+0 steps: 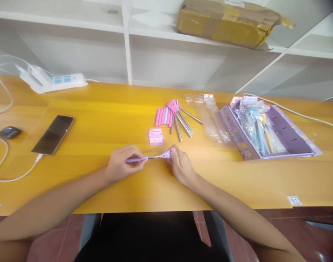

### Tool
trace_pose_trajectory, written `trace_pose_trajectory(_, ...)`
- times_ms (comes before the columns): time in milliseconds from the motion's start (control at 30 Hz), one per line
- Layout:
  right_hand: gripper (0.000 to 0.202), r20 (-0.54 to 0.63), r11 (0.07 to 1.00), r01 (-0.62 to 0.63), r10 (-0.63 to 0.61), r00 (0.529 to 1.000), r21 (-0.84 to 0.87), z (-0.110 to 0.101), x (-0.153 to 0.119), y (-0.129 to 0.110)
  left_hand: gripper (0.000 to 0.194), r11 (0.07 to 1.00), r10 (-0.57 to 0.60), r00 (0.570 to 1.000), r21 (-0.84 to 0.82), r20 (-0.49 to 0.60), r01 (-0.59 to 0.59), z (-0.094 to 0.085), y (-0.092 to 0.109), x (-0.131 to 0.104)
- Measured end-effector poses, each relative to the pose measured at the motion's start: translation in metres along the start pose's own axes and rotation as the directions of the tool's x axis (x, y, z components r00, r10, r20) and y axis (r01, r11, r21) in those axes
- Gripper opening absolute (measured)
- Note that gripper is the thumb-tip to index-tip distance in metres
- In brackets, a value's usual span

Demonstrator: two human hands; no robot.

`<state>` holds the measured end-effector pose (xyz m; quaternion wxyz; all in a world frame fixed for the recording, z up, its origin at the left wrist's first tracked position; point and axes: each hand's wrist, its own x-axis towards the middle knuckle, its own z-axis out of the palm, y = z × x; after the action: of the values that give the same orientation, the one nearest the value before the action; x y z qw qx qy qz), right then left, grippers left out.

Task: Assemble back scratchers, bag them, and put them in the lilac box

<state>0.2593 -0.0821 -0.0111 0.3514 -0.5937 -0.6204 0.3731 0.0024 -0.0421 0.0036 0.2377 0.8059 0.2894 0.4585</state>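
Above the near part of the table, my left hand [126, 162] pinches a smooth purple handle [133, 159]. A short silver rod [154, 157] runs from that handle to a lilac, claw-like head [165, 155], and the whole looks like a small back scratcher. My right hand [180, 163] is closed on the head's far end, its fingertips partly covering it. Just beyond lie small pink printed cards [155, 137]. Behind them are several pink and blue handles [163, 116] in a row, beside metal rods [184, 123] with pink claw-like heads [173, 106] bunched together.
Clear plastic bags [210, 118] lie right of the rods. A purple open box [289, 131] holds bagged items. At left are a phone [54, 134] on a cable, a black earbud-like case [9, 132] and a power strip [59, 83]. A taped parcel [229, 23] sits on the shelf.
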Motion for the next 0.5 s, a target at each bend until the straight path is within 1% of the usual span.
trace_pose_trajectory(100,0.06,0.006,1.0,-0.001,0.0,1.0,0.025,0.002,-0.002,0.0,0.016,1.0,0.016,1.0,0.006,-0.013,-0.016,0.003,0.004,-0.001)
trace_pose_trajectory(267,0.056,0.0,0.998,0.003,-0.003,1.0,0.059,0.002,-0.004,-0.004,0.011,0.999,-0.031,0.999,0.014,0.008,0.031,0.001,0.006,-0.002)
trace_pose_trajectory(300,0.055,0.002,0.996,-0.001,0.001,1.0,0.086,0.003,-0.004,-0.004,0.011,0.999,-0.036,0.999,0.011,0.014,0.036,-0.001,0.006,-0.001)
trace_pose_trajectory(367,0.051,0.015,0.981,-0.006,0.003,1.0,0.196,0.004,-0.004,-0.006,0.011,0.999,-0.048,0.998,-0.004,0.031,0.048,-0.004,0.003,0.002)
trace_pose_trajectory(433,0.048,0.04,0.946,-0.01,-0.003,0.999,0.323,0.004,-0.001,-0.008,0.011,0.998,-0.056,0.997,-0.021,0.047,0.057,-0.008,0.0,0.006)
trace_pose_trajectory(500,0.049,0.074,0.917,-0.025,-0.005,0.997,0.399,0.001,0.004,-0.01,0.01,0.997,-0.067,0.996,-0.033,0.063,0.07,-0.011,-0.004,0.009)
